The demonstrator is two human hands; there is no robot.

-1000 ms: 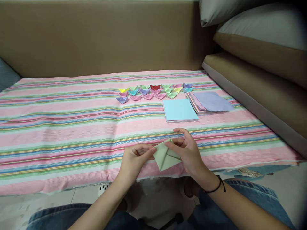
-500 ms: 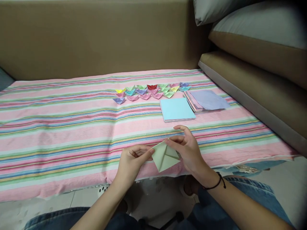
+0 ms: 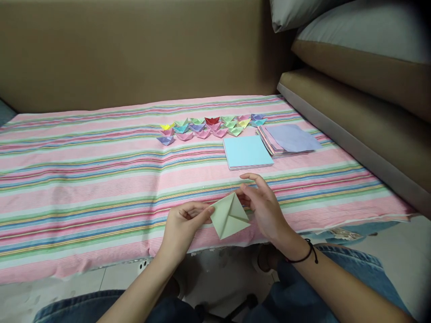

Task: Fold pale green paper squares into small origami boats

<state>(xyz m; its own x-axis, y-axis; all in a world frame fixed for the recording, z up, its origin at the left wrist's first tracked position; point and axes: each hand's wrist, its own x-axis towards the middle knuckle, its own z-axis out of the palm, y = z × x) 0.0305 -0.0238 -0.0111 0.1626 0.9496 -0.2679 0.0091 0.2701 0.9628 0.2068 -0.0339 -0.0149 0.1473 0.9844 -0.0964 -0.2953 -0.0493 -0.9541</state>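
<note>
A pale green folded paper (image 3: 226, 219) is held in the air near the front edge of the striped cloth. My left hand (image 3: 184, 224) pinches its left corner between thumb and fingers. Beside its upper right edge is my right hand (image 3: 264, 206), thumb lifted off the paper and fingers apart; some of its fingertips are partly hidden behind the paper's edge. Creases and a folded flap show on the paper's right half.
Small folded paper boats (image 3: 202, 133) in several colours stand in rows on the striped cloth (image 3: 101, 179). A light blue paper stack (image 3: 248, 151) lies beside a purple-topped stack (image 3: 292, 138). Cushions (image 3: 353, 112) line the right side.
My right thumb has lifted off the paper's top corner, and that hand has opened a little. The flap shows more fully. My left hand keeps its pinch.
</note>
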